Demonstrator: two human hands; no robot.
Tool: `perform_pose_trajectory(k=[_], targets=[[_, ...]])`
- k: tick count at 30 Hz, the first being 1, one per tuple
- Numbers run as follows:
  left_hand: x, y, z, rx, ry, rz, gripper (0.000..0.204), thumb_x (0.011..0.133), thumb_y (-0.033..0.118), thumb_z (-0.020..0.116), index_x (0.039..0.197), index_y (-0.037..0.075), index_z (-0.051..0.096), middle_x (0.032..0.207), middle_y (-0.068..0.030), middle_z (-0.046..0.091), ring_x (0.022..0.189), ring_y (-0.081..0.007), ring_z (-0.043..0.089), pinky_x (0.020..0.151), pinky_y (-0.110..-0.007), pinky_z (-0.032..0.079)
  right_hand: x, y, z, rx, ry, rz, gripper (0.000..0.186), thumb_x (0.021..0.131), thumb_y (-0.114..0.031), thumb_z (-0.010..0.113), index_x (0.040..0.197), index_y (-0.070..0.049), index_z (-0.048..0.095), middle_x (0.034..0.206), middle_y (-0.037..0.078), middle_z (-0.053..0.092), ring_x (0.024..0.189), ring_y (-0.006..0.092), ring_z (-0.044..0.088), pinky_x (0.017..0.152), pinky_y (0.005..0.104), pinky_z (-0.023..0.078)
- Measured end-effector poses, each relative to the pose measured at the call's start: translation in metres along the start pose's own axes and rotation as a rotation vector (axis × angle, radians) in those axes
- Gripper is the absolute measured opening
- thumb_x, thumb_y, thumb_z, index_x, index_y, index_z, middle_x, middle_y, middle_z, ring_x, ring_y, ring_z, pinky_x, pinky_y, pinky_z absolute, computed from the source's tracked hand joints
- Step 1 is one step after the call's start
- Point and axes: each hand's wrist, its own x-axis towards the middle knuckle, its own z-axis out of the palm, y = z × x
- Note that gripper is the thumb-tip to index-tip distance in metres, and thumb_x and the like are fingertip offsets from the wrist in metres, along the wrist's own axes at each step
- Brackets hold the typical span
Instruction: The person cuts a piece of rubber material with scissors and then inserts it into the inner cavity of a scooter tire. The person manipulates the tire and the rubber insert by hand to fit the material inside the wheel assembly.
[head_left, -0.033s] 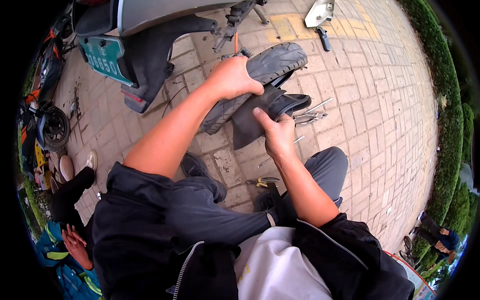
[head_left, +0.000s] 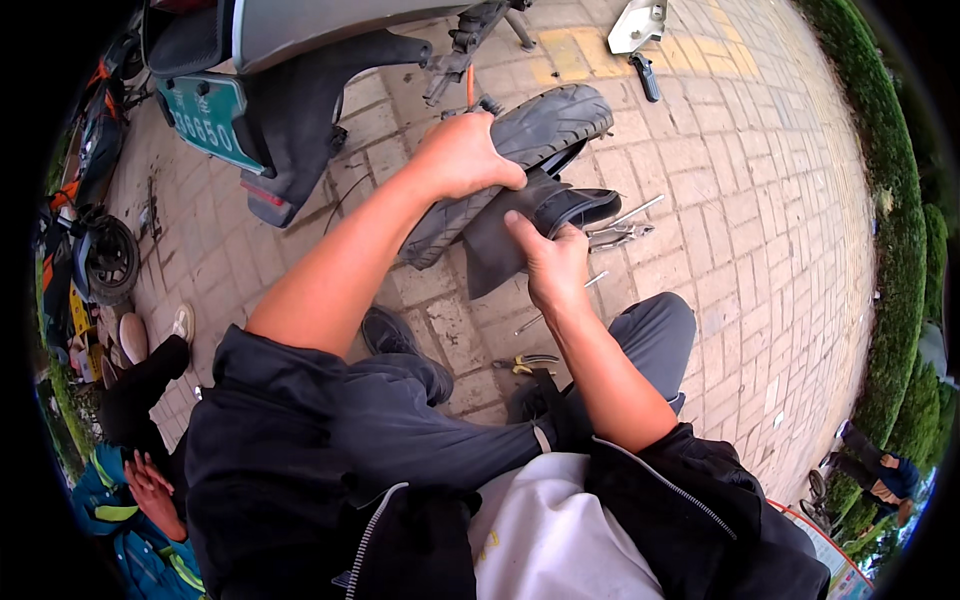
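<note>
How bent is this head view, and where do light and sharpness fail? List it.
Head view: heavy fisheye, the brick paving curving toward a black rim; soft, even daylight, no hard shadows or glare; left hand, right hand and tyre sharp; the hedge and the seated person squeezed and smeared at the edges.

I look down from my own head through one wide fisheye lens, the only view here, facing forward and down over my lap onto the brick pavement [head_left: 760, 250]. It sits close: my forearms rise from the lower edge, and my left hand [head_left: 462, 155] and right hand [head_left: 553, 262] meet near the centre on the scooter tyre [head_left: 540, 125] and its black inner tube [head_left: 500, 250]. The picture is upright and unmirrored (its left is my left). Straight paving joints bow toward the dark round rim. The scooter's rear [head_left: 270, 90] fills the top left edge, and a hedge [head_left: 895, 260] curves down the right edge.
</note>
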Motion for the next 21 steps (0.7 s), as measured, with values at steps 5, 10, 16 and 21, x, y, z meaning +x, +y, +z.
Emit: perform_pose_trajectory(k=[5, 10, 16, 21], targets=[[0.006, -0.005, 0.004, -0.062, -0.031, 0.014, 0.061, 0.056, 0.029, 0.080, 0.104, -0.005, 0.064, 0.091, -0.0158, 0.069, 0.082, -0.0242, 0.065, 0.079, -0.033, 0.050, 0.014, 0.002, 0.012, -0.171, 0.142, -0.153, 0.031, 0.078, -0.012, 0.070, 0.097, 0.012, 0.065, 0.087, 0.015, 0.070, 0.081, 0.0140, 0.065, 0.073, 0.0290, 0.051], [0.012, -0.017, -0.001, -0.308, -0.067, 0.039, 0.068, 0.053, 0.029, 0.081, 0.105, -0.011, 0.062, 0.096, -0.0196, 0.069, 0.089, -0.0259, 0.067, 0.081, -0.032, 0.051, 0.023, -0.026, 0.022, -0.436, 0.112, -0.005, 0.031, 0.073, -0.009, 0.072, 0.095, 0.012, 0.065, 0.085, 0.016, 0.070, 0.075, 0.0191, 0.067, 0.070, 0.0320, 0.053], [0.015, -0.012, -0.006, -0.360, -0.155, 0.025, 0.053, 0.060, 0.017, 0.079, 0.104, -0.009, 0.063, 0.091, -0.0124, 0.068, 0.080, -0.0182, 0.064, 0.075, -0.030, 0.051, 0.032, -0.020, 0.007, -0.243, -0.034, 0.004, 0.037, 0.073, -0.008, 0.079, 0.101, 0.010, 0.063, 0.095, 0.017, 0.070, 0.080, 0.0190, 0.068, 0.072, 0.0316, 0.054], [0.018, -0.012, -0.005, -0.379, -0.179, 0.034, 0.047, 0.063, 0.011, 0.077, 0.104, -0.007, 0.063, 0.090, -0.0095, 0.067, 0.076, -0.0149, 0.062, 0.072, -0.029, 0.052, 0.034, -0.034, 0.010, -0.226, -0.067, 0.048, 0.035, 0.073, -0.006, 0.078, 0.099, 0.011, 0.062, 0.091, 0.016, 0.069, 0.078, 0.0201, 0.068, 0.069, 0.0326, 0.055]])
